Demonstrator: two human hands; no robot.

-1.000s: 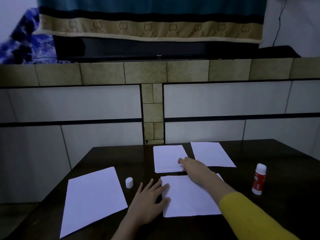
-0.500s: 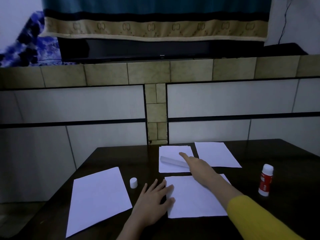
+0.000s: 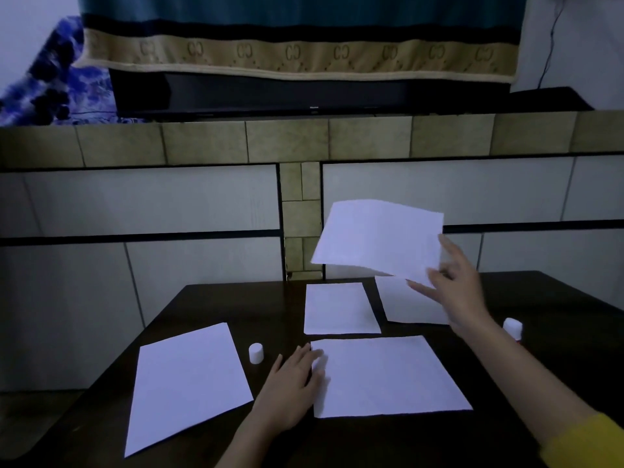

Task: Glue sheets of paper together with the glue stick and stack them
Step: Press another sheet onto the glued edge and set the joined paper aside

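My right hand holds a white sheet in the air above the far part of the dark table, pinching its right edge. My left hand lies flat, fingers on the left edge of a large sheet in front of me. Two smaller sheets lie beyond it, one in the middle and one to the right, partly behind my right hand. Another large sheet lies at the left. The glue stick stands at the right, mostly hidden by my right arm. Its white cap stands apart, left of my left hand.
A tiled wall rises right behind the table's far edge. On the ledge above it stands a dark screen draped with a teal and beige cloth. The table's left edge runs diagonally past the left sheet.
My right hand took the top sheet from the middle far pile and lifted it up and to the right. My left hand stayed on the near sheet.
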